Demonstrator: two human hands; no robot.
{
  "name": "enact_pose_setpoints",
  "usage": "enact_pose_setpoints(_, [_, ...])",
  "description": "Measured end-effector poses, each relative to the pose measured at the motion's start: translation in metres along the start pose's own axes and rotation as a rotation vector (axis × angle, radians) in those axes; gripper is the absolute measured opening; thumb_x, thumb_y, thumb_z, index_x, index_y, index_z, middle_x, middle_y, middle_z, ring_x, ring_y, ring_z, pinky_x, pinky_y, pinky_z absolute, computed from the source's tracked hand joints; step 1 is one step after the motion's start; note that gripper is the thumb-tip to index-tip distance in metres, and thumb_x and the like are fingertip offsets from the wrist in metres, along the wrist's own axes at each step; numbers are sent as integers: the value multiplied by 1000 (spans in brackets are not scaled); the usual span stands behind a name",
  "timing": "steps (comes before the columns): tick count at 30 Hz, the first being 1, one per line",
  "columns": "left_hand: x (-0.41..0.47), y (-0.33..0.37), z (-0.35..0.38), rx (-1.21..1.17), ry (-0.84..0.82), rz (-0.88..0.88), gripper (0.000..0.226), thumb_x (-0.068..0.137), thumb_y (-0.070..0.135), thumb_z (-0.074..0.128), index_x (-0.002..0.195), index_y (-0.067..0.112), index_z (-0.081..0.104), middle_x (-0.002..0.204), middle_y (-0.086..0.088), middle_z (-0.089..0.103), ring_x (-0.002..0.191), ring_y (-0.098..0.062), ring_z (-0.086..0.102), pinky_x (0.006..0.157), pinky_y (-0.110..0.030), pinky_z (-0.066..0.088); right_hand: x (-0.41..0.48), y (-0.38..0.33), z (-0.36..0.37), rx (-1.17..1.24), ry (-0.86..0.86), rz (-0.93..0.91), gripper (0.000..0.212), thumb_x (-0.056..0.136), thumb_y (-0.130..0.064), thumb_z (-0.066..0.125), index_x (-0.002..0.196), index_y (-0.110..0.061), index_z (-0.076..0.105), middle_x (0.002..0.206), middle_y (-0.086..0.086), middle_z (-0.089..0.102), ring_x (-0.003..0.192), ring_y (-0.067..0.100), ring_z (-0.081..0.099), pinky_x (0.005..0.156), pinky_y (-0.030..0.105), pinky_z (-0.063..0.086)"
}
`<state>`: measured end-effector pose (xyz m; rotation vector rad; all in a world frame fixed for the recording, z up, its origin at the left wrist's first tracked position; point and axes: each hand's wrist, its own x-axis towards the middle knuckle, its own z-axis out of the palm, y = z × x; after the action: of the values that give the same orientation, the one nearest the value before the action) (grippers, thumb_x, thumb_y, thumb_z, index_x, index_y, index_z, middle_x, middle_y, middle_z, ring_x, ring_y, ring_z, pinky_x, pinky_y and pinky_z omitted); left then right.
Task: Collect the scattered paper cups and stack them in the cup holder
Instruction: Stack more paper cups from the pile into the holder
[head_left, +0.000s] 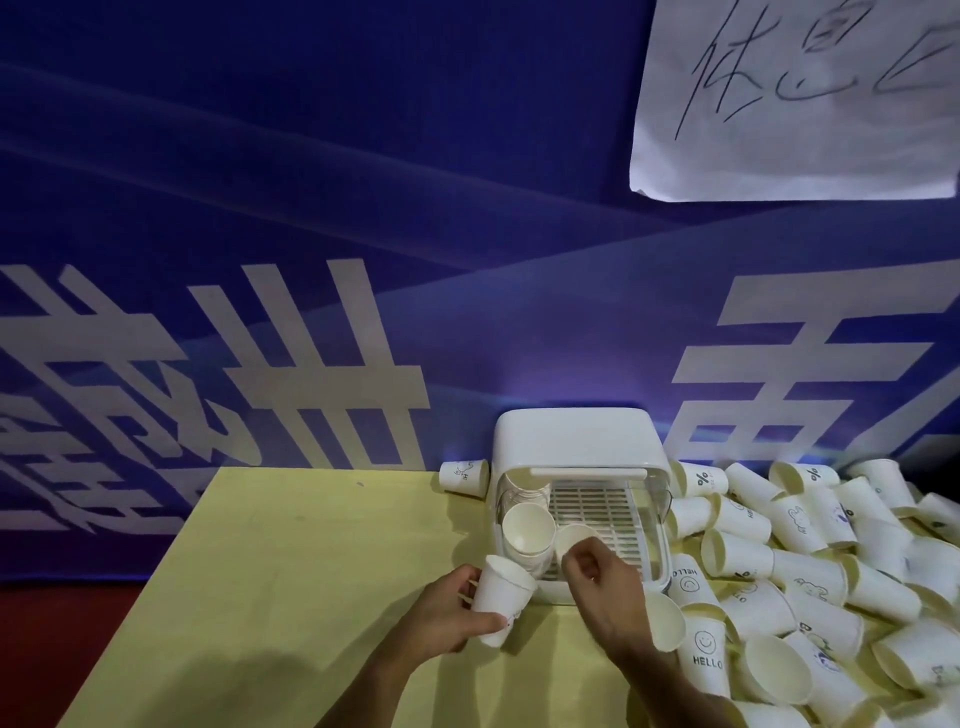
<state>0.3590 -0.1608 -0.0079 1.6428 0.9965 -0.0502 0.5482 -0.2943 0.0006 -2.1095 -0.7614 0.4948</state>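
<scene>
The right hand (602, 577) pinches a paper cup (574, 538) at the open front of the cup holder (571, 436), probably to begin a second stack beside the stack (527, 530) inside on its left. The left hand (447, 613) grips another cup (501, 597) just before the holder, ready to follow. The pile (810, 571) of loose cups crowds the holder's right wall, so the hands have more room at its left, over the table (311, 571).

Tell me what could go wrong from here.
1. The right hand pinches a cup at its rim beside the stack in the cup holder; it may slip or seat crooked.
2. The right forearm lies close beside the loose pile; a sweep could knock cups off the table.
3. The left hand grips a second cup round its wall; squeezing may dent it.
</scene>
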Motion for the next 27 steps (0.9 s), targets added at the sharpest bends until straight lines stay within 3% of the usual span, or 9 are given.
enact_pose_setpoints(2, [-1, 2, -1, 5, 1, 3, 49, 62, 46, 80, 105, 33, 60, 107, 8, 68, 95, -19, 68, 67, -35, 54, -4, -1, 2, 13, -69, 9, 15, 87, -39, 64, 76, -29, 62, 72, -14, 67, 72, -1, 60, 72, 29, 52])
enact_pose_setpoints(6, [-1, 5, -2, -2, -7, 38, 51, 59, 44, 85, 104, 31, 63, 105, 7, 70, 93, -16, 70, 88, -48, 56, -11, -5, 5, 66, -216, 2, 29, 84, -58, 65, 89, -30, 63, 79, -10, 69, 75, -3, 61, 71, 21, 49])
enact_pose_setpoints(14, [-10, 19, 5, 24, -34, 69, 56, 59, 44, 85, 110, 33, 65, 102, 10, 72, 91, -11, 70, 88, -33, 56, -20, -12, 11, 67, -309, -17, 50, 66, -77, 62, 98, -38, 58, 90, -11, 71, 80, -5, 64, 76, 19, 50])
enact_pose_setpoints(17, [-11, 21, 7, 26, -42, 69, 57, 57, 46, 86, 110, 34, 66, 103, 8, 71, 91, -12, 70, 88, -31, 56, -20, -11, 10, 90, -284, -12, 51, 65, -74, 66, 101, -37, 61, 90, -9, 70, 79, -2, 65, 78, 21, 52])
enact_pose_setpoints(22, [-11, 25, 10, 37, -45, 41, 64, 53, 50, 86, 111, 34, 64, 102, 6, 68, 78, -5, 64, 79, -21, 52, -19, -16, -3, 80, -207, 15, 30, 81, -48, 73, 105, -34, 60, 92, -10, 69, 84, 0, 64, 77, 21, 50])
enact_pose_setpoints(27, [-10, 18, 10, 42, 27, 57, 61, 55, 50, 87, 108, 28, 66, 98, 5, 71, 64, 4, 56, 70, -12, 47, -13, -10, -25, 77, 5, 44, 34, 81, -52, 69, 110, -36, 60, 99, -13, 68, 88, 4, 64, 79, 31, 52])
